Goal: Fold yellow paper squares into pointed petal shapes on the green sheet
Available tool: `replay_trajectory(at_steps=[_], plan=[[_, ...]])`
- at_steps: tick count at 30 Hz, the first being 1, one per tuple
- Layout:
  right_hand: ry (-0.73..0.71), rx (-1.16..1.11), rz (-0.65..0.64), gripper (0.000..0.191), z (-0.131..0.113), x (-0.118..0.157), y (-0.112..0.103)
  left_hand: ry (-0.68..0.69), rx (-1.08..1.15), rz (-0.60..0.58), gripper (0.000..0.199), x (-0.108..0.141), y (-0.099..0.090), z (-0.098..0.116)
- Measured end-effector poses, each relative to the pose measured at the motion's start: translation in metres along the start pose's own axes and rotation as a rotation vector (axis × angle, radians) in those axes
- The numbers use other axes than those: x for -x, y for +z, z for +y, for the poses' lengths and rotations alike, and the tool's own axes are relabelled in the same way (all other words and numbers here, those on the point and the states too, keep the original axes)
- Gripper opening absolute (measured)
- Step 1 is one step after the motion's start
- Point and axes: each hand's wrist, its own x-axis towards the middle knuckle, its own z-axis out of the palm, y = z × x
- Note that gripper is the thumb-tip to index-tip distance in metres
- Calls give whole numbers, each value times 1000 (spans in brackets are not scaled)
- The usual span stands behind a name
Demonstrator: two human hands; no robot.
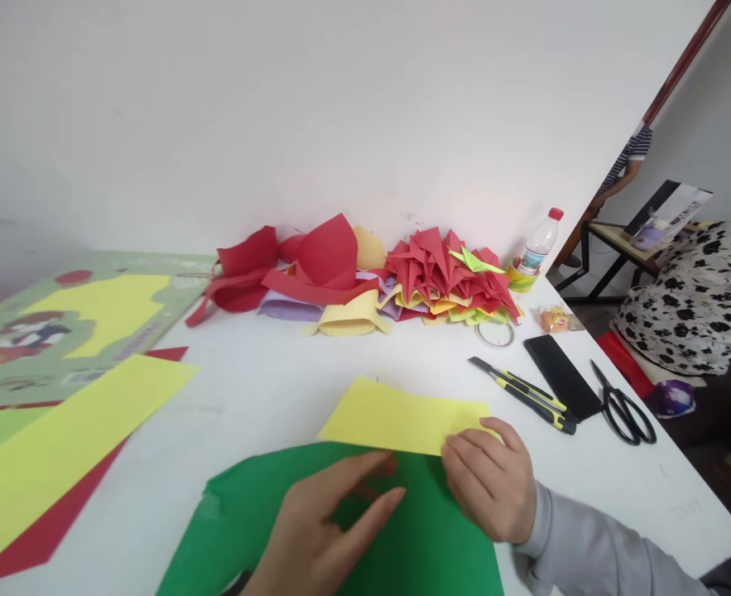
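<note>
A yellow paper strip (402, 414) lies above the far edge of a green paper sheet (266, 505). My right hand (489, 480) grips the strip's near right corner, its fingers curled over the edge. Just below the strip's front edge, my left hand (334, 521) hovers over the green sheet with thumb and forefinger apart and nothing between them. The left fingertips are slightly blurred, and whether the forefinger touches the strip I cannot tell.
A utility knife (526, 393), black case (564, 377) and scissors (622, 406) lie right. Folded red paper (433, 265), a bottle (539, 240) and a tape roll (494, 333) sit toward the wall. Yellow paper (85, 447) covers red sheets left. A person (706, 298) is beyond the table.
</note>
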Motion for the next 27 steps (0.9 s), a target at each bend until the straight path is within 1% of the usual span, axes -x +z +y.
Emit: replay_trajectory(at_steps=[2, 4, 5, 6, 7, 9, 10, 12, 14, 15, 16, 17, 18, 19, 20, 23, 25, 27], plan=[[-50, -26, -5, 19, -1, -4, -3, -340, 303, -57, 22, -6, 0, -5], [-66, -67, -2, 20, -2, -7, -5, -605, 577, -37, 25, -12, -2, -11], [-52, -96, 6, 18, -1, -8, -6, -699, 684, -7, 25, -14, -4, -13], [-26, -136, 17, 16, 0, -9, -6, -766, 764, 23, 25, -16, -6, -14], [24, -183, 27, 18, 1, -9, -6, -798, 817, 46, 27, -18, -8, -16], [203, -289, 45, 35, 6, -6, -4, -783, 852, 74, 28, -20, -13, -18], [341, -344, 52, 42, 9, -3, -2, -750, 853, 75, 26, -20, -16, -19], [669, -462, 112, 51, 15, 4, 6, -680, 862, 76, 24, -21, -19, -21], [936, -706, 191, 52, 22, 13, 18, -664, 889, 82, 25, -20, -21, -23], [1020, -864, 203, 50, 25, 17, 24, -672, 905, 83, 28, -20, -21, -23], [1109, -1006, 182, 47, 27, 20, 29, -685, 917, 83, 32, -19, -21, -23], [1206, -1112, 159, 47, 29, 22, 32, -695, 925, 81, 37, -18, -20, -23], [1274, -1191, 143, 48, 30, 22, 34, -700, 928, 74, 42, -16, -20, -22], [1320, -1246, 124, 51, 31, 21, 35, -698, 928, 66, 47, -15, -20, -22], [1336, -1287, 113, 54, 31, 19, 34, -692, 922, 59, 51, -14, -19, -21], [1271, -1428, 91, 59, 28, 7, 25, -679, 884, 9, 59, -11, -19, -20], [1270, -1577, 24, 49, 26, -1, 19, -682, 843, -26, 59, -11, -20, -18], [1306, -1598, -1, 39, 25, -5, 14, -689, 809, -35, 55, -13, -23, -18]])
